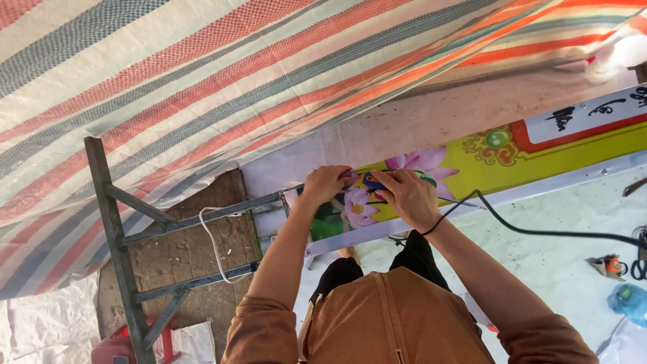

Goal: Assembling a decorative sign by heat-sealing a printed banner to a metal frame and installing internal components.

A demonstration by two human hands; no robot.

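A long printed banner (499, 165) with pink lotus flowers on yellow and green is stretched over a white metal frame (539, 191). My right hand (409, 197) grips a blue and orange corded tool (375, 180) pressed against the banner near its left end. A black cable (539, 232) runs from that tool past my wrist to the right. My left hand (325, 183) rests on the banner's left end beside the tool, fingers curled over the edge. What the fingers pinch is hidden.
A striped red, grey and white tarpaulin (202, 74) covers the upper left. A grey angle-iron stand (121, 249) with a white cord (214, 246) stands at left. On white sheeting at right lie a small orange tool (610, 265) and a blue bottle (630, 300).
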